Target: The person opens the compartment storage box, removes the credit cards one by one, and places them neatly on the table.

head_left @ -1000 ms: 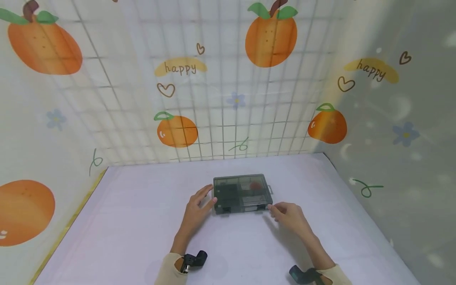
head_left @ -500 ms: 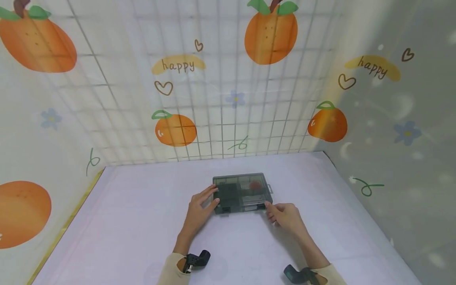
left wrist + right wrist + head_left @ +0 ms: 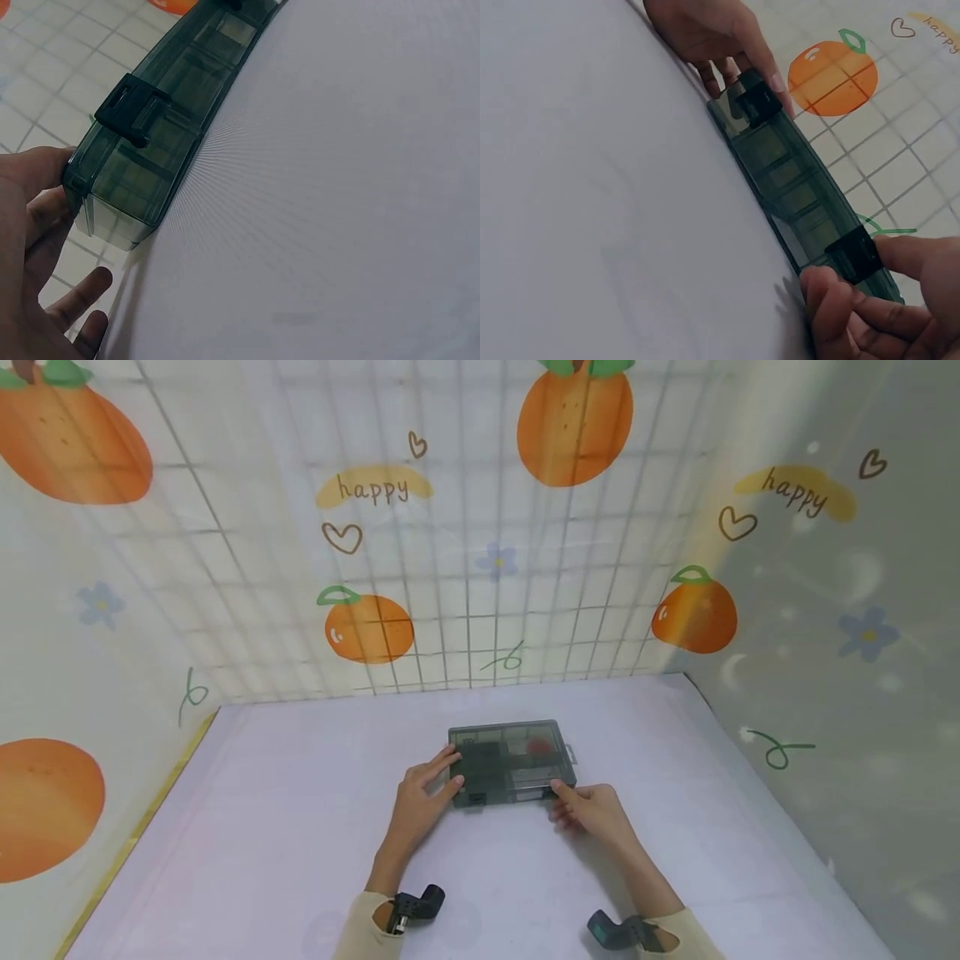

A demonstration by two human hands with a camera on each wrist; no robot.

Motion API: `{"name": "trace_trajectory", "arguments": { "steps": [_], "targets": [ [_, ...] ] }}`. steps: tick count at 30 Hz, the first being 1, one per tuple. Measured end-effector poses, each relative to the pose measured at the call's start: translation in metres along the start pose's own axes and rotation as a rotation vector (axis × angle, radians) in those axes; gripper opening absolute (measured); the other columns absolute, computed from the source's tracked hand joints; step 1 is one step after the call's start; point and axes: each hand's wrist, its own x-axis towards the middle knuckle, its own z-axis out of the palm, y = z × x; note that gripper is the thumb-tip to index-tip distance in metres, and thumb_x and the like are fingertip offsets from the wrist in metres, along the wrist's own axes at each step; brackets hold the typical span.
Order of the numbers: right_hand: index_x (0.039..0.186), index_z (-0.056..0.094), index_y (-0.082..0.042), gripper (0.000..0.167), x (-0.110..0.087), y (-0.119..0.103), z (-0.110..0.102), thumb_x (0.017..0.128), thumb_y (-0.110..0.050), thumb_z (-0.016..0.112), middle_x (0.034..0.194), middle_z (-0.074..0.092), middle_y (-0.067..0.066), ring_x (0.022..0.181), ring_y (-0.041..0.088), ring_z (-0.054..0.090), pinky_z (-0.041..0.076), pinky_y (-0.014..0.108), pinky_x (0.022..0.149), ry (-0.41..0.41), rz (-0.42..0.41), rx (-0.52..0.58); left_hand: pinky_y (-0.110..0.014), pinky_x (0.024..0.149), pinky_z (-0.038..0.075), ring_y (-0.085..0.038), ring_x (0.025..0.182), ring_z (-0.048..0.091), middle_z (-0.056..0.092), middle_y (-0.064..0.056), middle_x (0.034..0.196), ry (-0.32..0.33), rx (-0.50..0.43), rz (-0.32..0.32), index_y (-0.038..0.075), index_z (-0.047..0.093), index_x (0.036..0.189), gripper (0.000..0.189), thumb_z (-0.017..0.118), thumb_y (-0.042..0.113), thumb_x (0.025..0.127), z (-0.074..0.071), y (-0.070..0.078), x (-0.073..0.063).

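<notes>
A flat, see-through dark green plastic storage box [image 3: 513,766] lies on the table with its lid down. Something red [image 3: 540,747] shows through its back right part. My left hand [image 3: 420,797] holds the box's left end, thumb by the front corner and fingertips at the side edge; two of its fingers hang free in the left wrist view. A black latch [image 3: 129,109] juts from the front wall near that hand. On the right front, my right hand [image 3: 596,810] pinches the other black latch [image 3: 853,256], thumb on top and fingers curled below.
A white cloth covers the table [image 3: 277,810]. Behind it hangs a pale curtain [image 3: 442,560] printed with oranges, with a grid showing through. Wrist cameras sit on the left wrist [image 3: 420,906] and right wrist [image 3: 618,931].
My right hand has slid left from the box's front right corner, its thumb now over the right latch. My left hand has closed in slightly on the left end. The box stays in place.
</notes>
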Motion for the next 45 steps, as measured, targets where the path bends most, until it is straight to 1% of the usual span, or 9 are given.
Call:
{"name": "trace_trajectory", "arguments": {
  "steps": [5, 10, 12, 17, 20, 27, 35, 41, 45],
  "targets": [
    [0.086, 0.076, 0.005, 0.049, 0.002, -0.004, 0.000, 0.091, -0.044, 0.073, 0.074, 0.073, 0.012, 0.061, 0.017, 0.067, 0.052, 0.021, 0.061, -0.002, 0.048, 0.069, -0.061, 0.105, 0.033, -0.031, 0.129, 0.045, 0.051, 0.013, 0.147, 0.001, -0.007, -0.055, 0.022, 0.065, 0.135, 0.047, 0.070, 0.043, 0.094, -0.003, 0.004, 0.002],
    [0.095, 0.071, 0.011, 0.021, 0.001, -0.007, 0.002, 0.094, -0.009, 0.069, 0.075, 0.072, 0.014, 0.062, 0.018, 0.067, 0.054, 0.024, 0.059, 0.000, 0.036, 0.126, -0.059, 0.107, 0.031, -0.028, 0.131, 0.041, 0.049, 0.020, 0.147, -0.010, 0.006, -0.100, 0.028, 0.064, 0.137, 0.050, 0.068, 0.051, 0.093, -0.003, 0.005, 0.004],
    [0.094, 0.072, 0.008, 0.015, -0.001, -0.009, 0.000, 0.094, -0.006, 0.068, 0.073, 0.071, 0.011, 0.062, 0.017, 0.066, 0.054, 0.025, 0.058, -0.011, 0.000, 0.046, -0.059, 0.106, 0.031, -0.028, 0.131, 0.041, 0.049, 0.020, 0.147, -0.008, 0.007, -0.101, 0.028, 0.064, 0.137, 0.050, 0.068, 0.052, 0.092, -0.003, 0.005, 0.003],
    [0.094, 0.075, -0.002, 0.019, -0.010, -0.016, -0.012, 0.093, -0.021, 0.073, 0.072, 0.068, 0.003, 0.064, 0.016, 0.061, 0.048, 0.028, 0.056, 0.001, -0.068, -0.242, -0.059, 0.106, 0.032, -0.026, 0.130, 0.042, 0.049, 0.022, 0.146, -0.004, -0.007, -0.109, 0.030, 0.063, 0.137, 0.050, 0.069, 0.051, 0.092, -0.003, 0.006, 0.002],
    [0.096, 0.074, -0.003, 0.018, -0.015, -0.018, -0.015, 0.094, -0.021, 0.071, 0.074, 0.068, 0.002, 0.064, 0.016, 0.061, 0.048, 0.029, 0.055, 0.014, -0.083, -0.271, -0.059, 0.106, 0.033, -0.025, 0.129, 0.042, 0.048, 0.023, 0.146, -0.007, -0.005, -0.111, 0.032, 0.062, 0.137, 0.050, 0.069, 0.052, 0.091, -0.002, 0.005, 0.002],
    [0.089, 0.075, -0.004, 0.022, -0.016, -0.021, 0.010, 0.097, -0.023, 0.068, 0.072, 0.069, 0.004, 0.062, 0.017, 0.062, 0.051, 0.028, 0.053, -0.109, -0.159, -0.122, -0.060, 0.105, 0.032, -0.026, 0.129, 0.043, 0.048, 0.020, 0.147, 0.004, 0.012, -0.097, 0.031, 0.062, 0.137, 0.050, 0.068, 0.052, 0.092, -0.004, 0.005, 0.004],
    [0.095, 0.076, 0.001, 0.038, -0.012, -0.020, 0.045, 0.098, -0.035, 0.065, 0.079, 0.073, 0.010, 0.067, 0.019, 0.068, 0.053, 0.026, 0.057, -0.239, -0.122, 0.086, -0.060, 0.105, 0.033, -0.030, 0.128, 0.045, 0.049, 0.018, 0.148, 0.007, 0.038, -0.083, 0.027, 0.063, 0.137, 0.049, 0.068, 0.049, 0.093, -0.001, 0.005, 0.002],
    [0.096, 0.076, 0.004, 0.044, -0.008, -0.021, 0.064, 0.100, -0.038, 0.062, 0.079, 0.074, 0.012, 0.066, 0.019, 0.069, 0.055, 0.027, 0.058, -0.314, -0.131, 0.131, -0.059, 0.103, 0.036, -0.029, 0.126, 0.047, 0.048, 0.018, 0.148, 0.011, 0.068, -0.068, 0.028, 0.064, 0.137, 0.050, 0.068, 0.051, 0.093, 0.003, 0.001, -0.002],
    [0.095, 0.075, 0.005, 0.046, -0.006, -0.022, 0.072, 0.101, -0.039, 0.060, 0.078, 0.074, 0.013, 0.066, 0.022, 0.070, 0.057, 0.030, 0.058, -0.322, -0.144, 0.135, -0.059, 0.103, 0.035, -0.027, 0.126, 0.047, 0.048, 0.019, 0.148, 0.014, 0.066, -0.079, 0.031, 0.063, 0.137, 0.051, 0.066, 0.054, 0.092, 0.006, -0.001, -0.003]
  ]
}}
